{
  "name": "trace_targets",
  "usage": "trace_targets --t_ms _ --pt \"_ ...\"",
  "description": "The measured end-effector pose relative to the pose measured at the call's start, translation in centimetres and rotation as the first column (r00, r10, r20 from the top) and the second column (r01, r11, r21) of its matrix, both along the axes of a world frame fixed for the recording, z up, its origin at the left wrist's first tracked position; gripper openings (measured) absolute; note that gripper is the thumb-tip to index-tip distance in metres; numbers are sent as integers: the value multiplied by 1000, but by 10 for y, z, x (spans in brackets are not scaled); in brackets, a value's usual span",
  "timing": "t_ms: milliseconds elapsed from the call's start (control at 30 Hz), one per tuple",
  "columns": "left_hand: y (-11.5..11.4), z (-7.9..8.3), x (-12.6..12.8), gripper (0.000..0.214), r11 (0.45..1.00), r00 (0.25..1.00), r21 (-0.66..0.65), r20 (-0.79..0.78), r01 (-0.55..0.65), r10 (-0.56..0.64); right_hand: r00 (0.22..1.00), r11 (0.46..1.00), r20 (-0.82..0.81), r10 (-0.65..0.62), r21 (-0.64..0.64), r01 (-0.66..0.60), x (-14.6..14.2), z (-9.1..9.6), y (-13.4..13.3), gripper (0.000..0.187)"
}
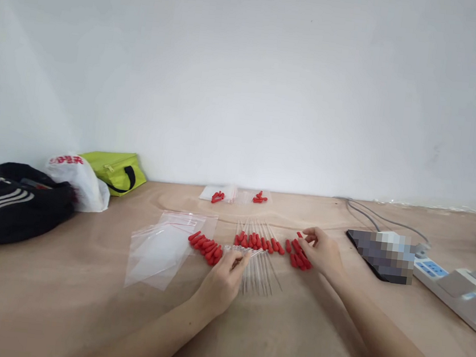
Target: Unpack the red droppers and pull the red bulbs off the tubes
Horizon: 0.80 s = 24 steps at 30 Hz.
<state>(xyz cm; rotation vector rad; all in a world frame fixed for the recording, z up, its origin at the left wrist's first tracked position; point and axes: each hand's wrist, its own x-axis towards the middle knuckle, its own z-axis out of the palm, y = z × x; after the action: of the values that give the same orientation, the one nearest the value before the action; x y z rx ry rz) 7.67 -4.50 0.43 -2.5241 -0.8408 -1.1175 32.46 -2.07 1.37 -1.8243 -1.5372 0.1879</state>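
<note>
My left hand (223, 280) is closed in a pinch at the upper ends of a row of thin glass dropper tubes (262, 276), with what looks like one glass tube between the fingertips. My right hand (323, 252) pinches a red rubber bulb (299, 235) above a small group of loose red bulbs (300, 260). Beyond the left fingers lies a row of droppers with red bulbs fitted (259, 241), their glass stems pointing to the wall. Another pile of red bulbs (205, 246) sits just left of my left hand.
Clear zip bags (161, 253) lie at left. Bagged red bulbs (217, 197) rest by the wall. A black bag (24, 206), a white plastic bag (78, 183) and a green bag (114, 171) stand far left. A phone (377, 256) and a power strip (437, 273) are at right.
</note>
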Motion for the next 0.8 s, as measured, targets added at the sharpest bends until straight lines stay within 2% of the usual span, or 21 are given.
trace_targets --t_ms 67,233,467,600,800 --pt "2 -1 10 31 1000 1000 8 19 23 -24 995 994 83 -57 -92 64 -1 6 10 17" --pt "1 -2 27 25 996 995 -25 -44 84 -85 960 972 282 -7 -225 73 -11 7 14 13" --pt "-4 -4 32 21 986 956 -104 -251 128 -150 945 970 326 31 -240 51 -14 5 11 21" --pt "-6 -2 32 18 975 957 -174 -233 135 -174 940 970 339 42 -241 43 -14 5 12 25" --pt "-4 -5 29 34 963 961 -228 -198 145 -191 914 983 399 73 -185 3 -19 5 10 25"
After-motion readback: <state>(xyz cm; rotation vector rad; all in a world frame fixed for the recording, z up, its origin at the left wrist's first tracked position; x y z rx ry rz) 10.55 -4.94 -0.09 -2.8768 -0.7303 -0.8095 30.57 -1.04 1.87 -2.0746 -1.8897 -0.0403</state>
